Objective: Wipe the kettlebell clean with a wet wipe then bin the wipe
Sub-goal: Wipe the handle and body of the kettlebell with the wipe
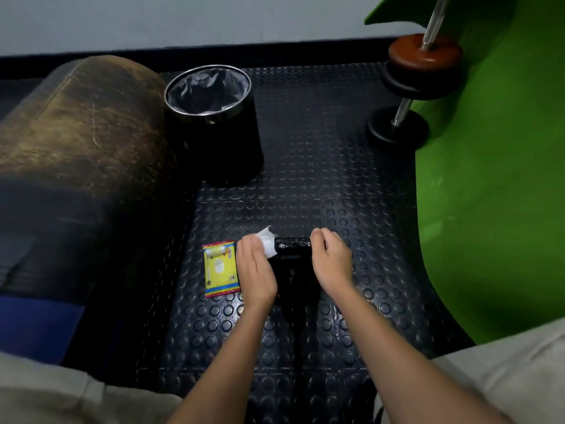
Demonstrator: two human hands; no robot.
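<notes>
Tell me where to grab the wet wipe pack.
Take the wet wipe pack by its long side edges, coming from above. It lies flat on the studded floor mat, so fingers could pinch across its narrow width. The left hand crowds its right edge, so wait.

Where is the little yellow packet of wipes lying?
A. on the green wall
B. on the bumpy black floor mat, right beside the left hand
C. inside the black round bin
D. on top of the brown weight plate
B: the flat yellow wipe packet lies on the studded black rubber floor mat, just left of the left hand, which presses a white wet wipe to the black kettlebell.
</notes>
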